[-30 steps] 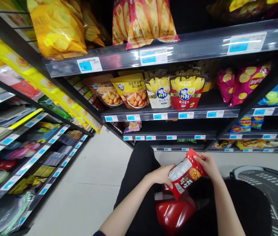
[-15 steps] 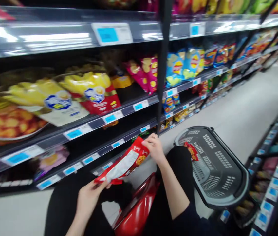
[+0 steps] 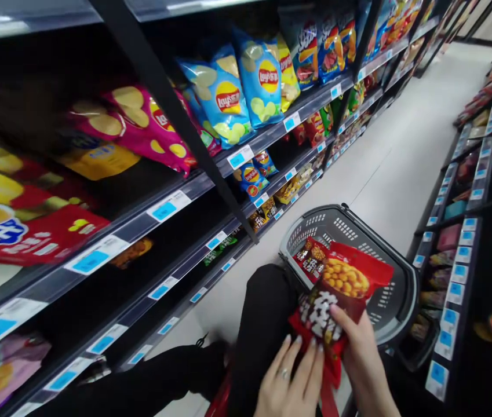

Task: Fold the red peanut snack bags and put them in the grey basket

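My right hand (image 3: 361, 353) grips a red snack bag (image 3: 341, 295) printed with golden puffs, holding it just over the near rim of a grey shopping basket (image 3: 397, 301) on the floor. My left hand (image 3: 291, 379) has its fingers spread against the bag's lower edge, a ring on one finger. Inside the basket lies another red snack bag (image 3: 310, 259) of the same kind. My black-trousered legs (image 3: 263, 313) are bent beside the basket.
Store shelves run along the left with blue Lay's chip bags (image 3: 246, 87), pink chip bags (image 3: 141, 124) and blue price tags (image 3: 240, 156). A second shelf unit (image 3: 472, 220) stands on the right. Pale aisle floor (image 3: 402, 156) stretches ahead. Something red (image 3: 217, 402) sits under me.
My view has swung right along the aisle. The red bag has moved from in front of the shelf to over the basket's near rim, now face up, with both hands at its lower end.
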The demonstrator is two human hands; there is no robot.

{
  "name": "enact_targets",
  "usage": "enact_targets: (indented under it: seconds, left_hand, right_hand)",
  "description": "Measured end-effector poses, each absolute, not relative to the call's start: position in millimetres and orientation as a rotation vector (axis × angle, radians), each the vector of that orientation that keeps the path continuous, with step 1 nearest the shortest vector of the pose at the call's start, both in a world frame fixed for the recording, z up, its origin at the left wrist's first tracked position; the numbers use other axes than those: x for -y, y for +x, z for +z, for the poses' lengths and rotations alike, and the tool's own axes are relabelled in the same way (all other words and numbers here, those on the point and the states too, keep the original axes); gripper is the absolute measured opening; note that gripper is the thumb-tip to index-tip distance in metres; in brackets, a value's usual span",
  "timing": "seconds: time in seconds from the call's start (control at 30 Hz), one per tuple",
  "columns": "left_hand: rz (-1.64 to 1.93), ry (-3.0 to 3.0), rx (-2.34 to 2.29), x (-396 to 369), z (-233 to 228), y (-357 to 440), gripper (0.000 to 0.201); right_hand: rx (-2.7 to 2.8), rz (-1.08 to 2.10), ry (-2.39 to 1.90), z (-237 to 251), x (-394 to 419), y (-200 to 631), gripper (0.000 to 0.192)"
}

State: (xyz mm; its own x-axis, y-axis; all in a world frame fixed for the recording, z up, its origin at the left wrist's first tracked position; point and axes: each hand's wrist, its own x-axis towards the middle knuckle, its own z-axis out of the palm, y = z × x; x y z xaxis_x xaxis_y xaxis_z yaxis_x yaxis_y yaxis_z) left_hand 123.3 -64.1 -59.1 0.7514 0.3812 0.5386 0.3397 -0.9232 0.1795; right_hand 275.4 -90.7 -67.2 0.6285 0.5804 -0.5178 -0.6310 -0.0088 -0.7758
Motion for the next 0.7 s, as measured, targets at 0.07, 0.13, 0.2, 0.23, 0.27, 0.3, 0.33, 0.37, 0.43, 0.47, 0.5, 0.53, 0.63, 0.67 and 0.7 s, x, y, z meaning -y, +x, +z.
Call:
enact_targets:
  seconds: [0.07,0.13,0.2,0.23,0.27,0.3,0.33,0.37,0.43,0.47,0.5,0.53,0.63,0.67,0.7]
  left_hand:
    - [0.609,2.809,-0.533,59.7,-76.8,141.6,0.038]
    - [0.332,2.703,-0.505,50.2,-91.2,140.3,0.042]
    - [0.229,2.569,-0.547,36.1,-103.4,122.6,0.046]
    - [0.232,2.492,-0.592,27.7,-109.0,109.7,0.048]
    - [0.267,2.432,-0.634,18.4,-114.4,95.4,0.049]
    - [0.283,2.381,-0.730,8.2,-119.7,80.5,0.049]
    - [0.315,2.344,-0.835,-2.7,-124.8,65.9,0.047]
    - [0.322,2.300,-0.951,-14.3,-129.9,51.9,0.042]
    - [0.318,2.194,-1.242,-39.2,-141.2,26.1,0.029]
    - [0.287,2.141,-1.368,-52.1,-147.8,14.3,0.023]
    - [0.240,2.080,-1.475,-64.9,-155.5,2.9,0.018]
    - [0.186,2.015,-1.565,-77.4,-164.3,-8.0,0.017]
    - [0.022,1.832,-1.776,-111.3,-195.2,-36.8,0.023]
    - [-0.009,1.781,-1.825,-121.3,-206.1,-44.5,0.025]
    - [-0.022,1.738,-1.871,-130.9,-216.6,-51.3,0.027]
  right_hand:
    - [-0.139,0.910,-1.375,-113.8,80.8,315.3,0.061]
    - [-0.196,0.848,-1.518,-168.4,60.1,352.5,0.058]
    - [-0.168,0.744,-1.779,-224.1,30.9,381.9,0.055]
    - [-0.186,0.724,-1.851,-250.6,14.4,392.5,0.055]
    - [-0.197,0.723,-1.894,-275.5,-2.6,399.9,0.055]
    - [-0.205,0.727,-1.945,-298.5,-19.4,404.3,0.055]
    - [-0.220,0.730,-2.001,-319.7,-35.5,405.8,0.055]
    - [-0.232,0.734,-2.063,-339.0,-50.6,404.8,0.057]
    - [-0.243,0.739,-2.188,-372.9,-76.8,397.7,0.059]
    - [-0.244,0.740,-2.247,-387.6,-87.8,392.8,0.059]
    - [-0.243,0.742,-2.302,-401.0,-97.5,387.7,0.059]
    - [-0.241,0.743,-2.353,-412.9,-106.0,383.0,0.058]
    - [-0.224,0.756,-2.491,-439.3,-123.6,373.2,0.055]
    - [-0.207,0.764,-2.527,-444.8,-127.0,371.5,0.055]
    - [-0.183,0.775,-2.558,-448.6,-129.1,370.5,0.055]
